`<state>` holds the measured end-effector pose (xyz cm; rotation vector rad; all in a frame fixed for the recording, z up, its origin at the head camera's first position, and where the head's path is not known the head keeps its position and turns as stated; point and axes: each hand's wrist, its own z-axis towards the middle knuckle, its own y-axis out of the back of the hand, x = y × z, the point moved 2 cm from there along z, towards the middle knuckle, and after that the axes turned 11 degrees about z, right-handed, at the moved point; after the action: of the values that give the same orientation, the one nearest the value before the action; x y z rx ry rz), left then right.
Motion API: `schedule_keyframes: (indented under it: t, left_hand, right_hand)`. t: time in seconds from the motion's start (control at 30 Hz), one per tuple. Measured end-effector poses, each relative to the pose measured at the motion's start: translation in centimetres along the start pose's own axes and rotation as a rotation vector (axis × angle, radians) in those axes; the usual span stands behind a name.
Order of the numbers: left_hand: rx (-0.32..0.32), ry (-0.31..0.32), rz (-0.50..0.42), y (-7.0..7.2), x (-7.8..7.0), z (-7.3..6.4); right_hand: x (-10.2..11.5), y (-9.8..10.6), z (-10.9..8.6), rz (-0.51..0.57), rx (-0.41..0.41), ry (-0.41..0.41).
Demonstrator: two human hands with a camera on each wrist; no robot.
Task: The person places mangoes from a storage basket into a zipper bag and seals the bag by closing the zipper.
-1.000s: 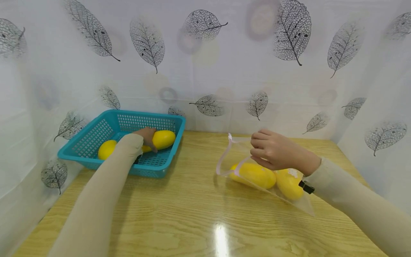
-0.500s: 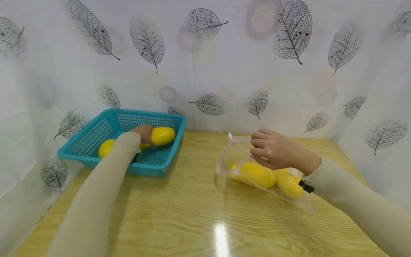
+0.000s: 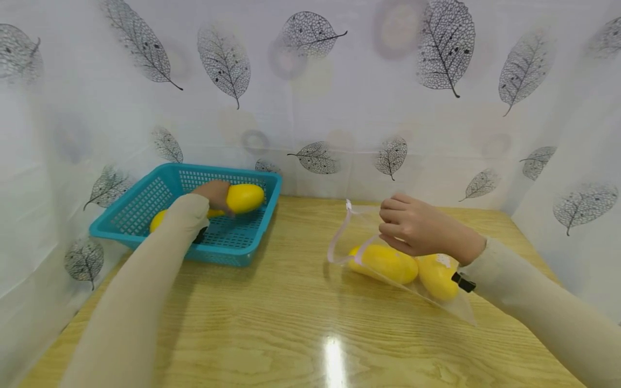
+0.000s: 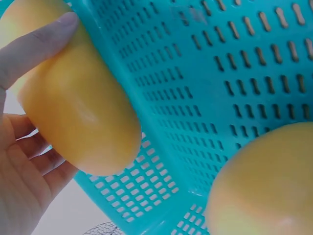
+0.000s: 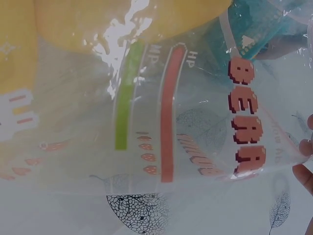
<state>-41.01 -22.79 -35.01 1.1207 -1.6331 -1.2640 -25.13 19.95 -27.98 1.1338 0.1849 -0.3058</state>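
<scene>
Inside the blue basket [image 3: 170,171], my left hand [image 3: 215,194] grips a smooth yellow mango [image 3: 246,198]. The left wrist view has the thumb across the top of this mango [image 4: 83,107] and the other fingers below it. A second mango [image 4: 269,181] lies in the basket, partly behind the sleeve in the head view. On the right, my right hand [image 3: 406,225] pinches the upper edge of a clear plastic zip bag [image 3: 335,245], its mouth partly apart. Two mangoes [image 3: 388,264] lie in the bag. Red and green prints cover the bag [image 5: 166,112] in the right wrist view.
A wood-grain table [image 3: 271,312] bears the basket and the bag, with bare surface between them. Behind and at the sides hangs a white curtain [image 3: 320,108] with leaf prints. The basket's raised rim surrounds my left hand.
My left hand, holding the mango, has risen slightly toward the back of the basket. The right hand keeps its hold on the bag with hardly any motion.
</scene>
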Motion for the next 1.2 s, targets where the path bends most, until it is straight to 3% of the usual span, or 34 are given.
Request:
schedule_keyframes:
  t: [0.4,0.87,1.2]
  left_hand:
    - [-0.062,-0.006,0.015,0.8,0.0,0.0]
    - [-0.083,0.008,-0.031,2.0,0.0,-0.7]
    - [-0.104,0.009,-0.024,2.0,0.3,-0.9]
  right_hand:
    - [0.0,0.1,0.0,-0.002,-0.01,-0.004]
    - [0.1,0.2,0.0,-0.004,-0.017,0.003]
    - [0.2,0.3,0.1,-0.005,-0.021,0.007]
